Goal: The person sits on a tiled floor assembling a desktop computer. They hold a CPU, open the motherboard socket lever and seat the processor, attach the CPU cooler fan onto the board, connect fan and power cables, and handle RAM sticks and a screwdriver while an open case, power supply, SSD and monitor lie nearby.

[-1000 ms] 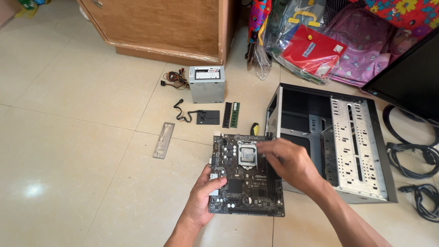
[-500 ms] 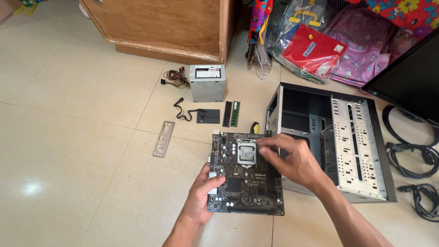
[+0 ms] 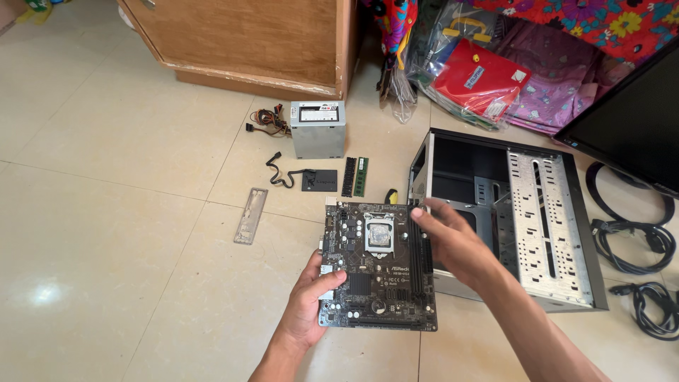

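- Pale tiled floor, with a wooden cabinet at the upper middle of the frame.
- One motherboard at lower centre, lifted above the floor.
- Left hand clamped on its left edge — thumb on top.
- Right hand spread wide at its right edge, fingers apart, gripping nothing.
- One open computer case to the right.
- One power supply, two RAM sticks and one small black drive above the board.
- One metal I/O shield to the left.
- One monitor — far right edge.
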